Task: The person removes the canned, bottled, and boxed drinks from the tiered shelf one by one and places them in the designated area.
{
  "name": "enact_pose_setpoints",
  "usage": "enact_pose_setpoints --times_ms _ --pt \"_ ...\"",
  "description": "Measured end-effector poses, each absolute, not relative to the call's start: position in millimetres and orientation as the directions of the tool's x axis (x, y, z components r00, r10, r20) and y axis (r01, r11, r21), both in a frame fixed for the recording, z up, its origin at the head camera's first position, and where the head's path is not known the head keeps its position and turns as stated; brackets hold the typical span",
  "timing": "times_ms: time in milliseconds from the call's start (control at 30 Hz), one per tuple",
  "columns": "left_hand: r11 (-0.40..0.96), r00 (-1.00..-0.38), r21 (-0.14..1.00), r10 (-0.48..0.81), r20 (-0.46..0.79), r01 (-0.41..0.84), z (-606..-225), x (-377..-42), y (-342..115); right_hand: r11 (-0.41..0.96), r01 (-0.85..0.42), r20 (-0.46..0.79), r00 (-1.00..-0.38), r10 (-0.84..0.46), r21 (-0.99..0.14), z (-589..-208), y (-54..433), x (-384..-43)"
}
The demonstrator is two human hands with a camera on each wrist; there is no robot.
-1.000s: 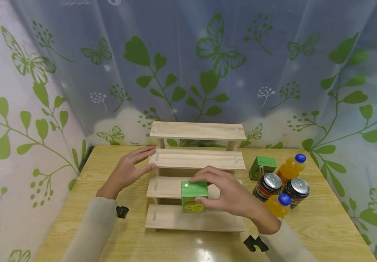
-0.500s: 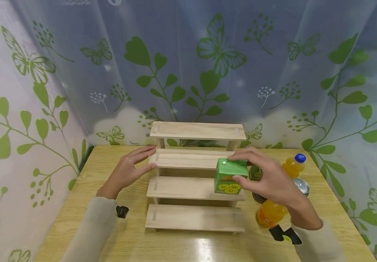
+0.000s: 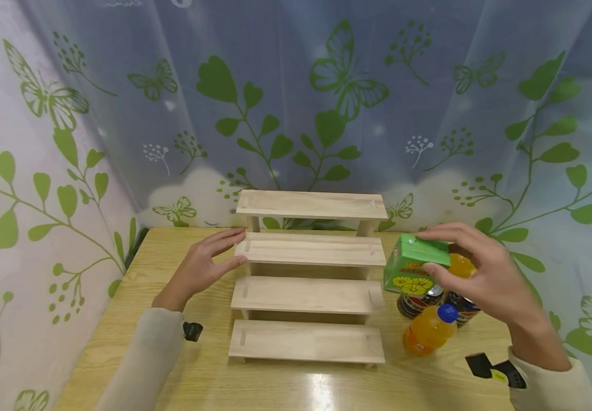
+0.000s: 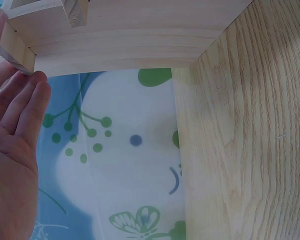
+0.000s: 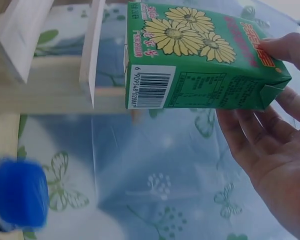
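My right hand holds a green drink carton between thumb and fingers, right of a stepped wooden shelf. In the right wrist view the carton shows yellow flowers and a barcode, and the thumb lies on its printed face. My left hand spans the left end of the shelf's second board from the top, thumb at the front corner and fingers at the back. The left wrist view shows that hand's fingers against the board's end. Held up in front, the carton hides much of what stands behind it.
An orange drink bottle with a blue cap stands right of the shelf. Behind it are two dark cans and another orange bottle, partly hidden. A patterned curtain hangs along the back edge of the wooden table.
My right hand has carried the green carton from above the lower shelf boards rightward, off the shelf and over toward the cans and bottles. My left hand stays at the shelf's left end.
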State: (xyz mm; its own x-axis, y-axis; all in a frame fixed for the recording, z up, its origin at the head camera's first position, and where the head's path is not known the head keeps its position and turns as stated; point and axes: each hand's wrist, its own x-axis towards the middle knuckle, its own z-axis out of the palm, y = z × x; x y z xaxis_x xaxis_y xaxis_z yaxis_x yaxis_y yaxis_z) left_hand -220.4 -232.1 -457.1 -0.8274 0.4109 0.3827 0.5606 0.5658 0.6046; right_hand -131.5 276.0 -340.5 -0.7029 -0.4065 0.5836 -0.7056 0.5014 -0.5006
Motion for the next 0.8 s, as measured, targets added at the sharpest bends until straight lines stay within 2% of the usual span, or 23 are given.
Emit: enact_pose_setpoints --times_ms 200,433,800 --pt "0.574 -0.829 0.599 0.407 0.383 0.558 -457.8 -220.4 -232.6 0.494 -0.703 0.606 -0.703 -0.371 -0.513 -342.7 300.9 -126.4" --pt "0.566 -0.822 0.596 0.415 0.391 0.57 -460.1 -221.3 -232.8 0.605 -0.593 0.56 -0.782 -0.273 -0.532 -345.3 324.3 -109.8" --pt "0.563 -0.822 0.6 0.411 0.394 0.569 -458.8 -220.5 -232.8 0.673 -0.525 0.54 -0.813 -0.217 -0.521 -359.0 352.3 -100.9"
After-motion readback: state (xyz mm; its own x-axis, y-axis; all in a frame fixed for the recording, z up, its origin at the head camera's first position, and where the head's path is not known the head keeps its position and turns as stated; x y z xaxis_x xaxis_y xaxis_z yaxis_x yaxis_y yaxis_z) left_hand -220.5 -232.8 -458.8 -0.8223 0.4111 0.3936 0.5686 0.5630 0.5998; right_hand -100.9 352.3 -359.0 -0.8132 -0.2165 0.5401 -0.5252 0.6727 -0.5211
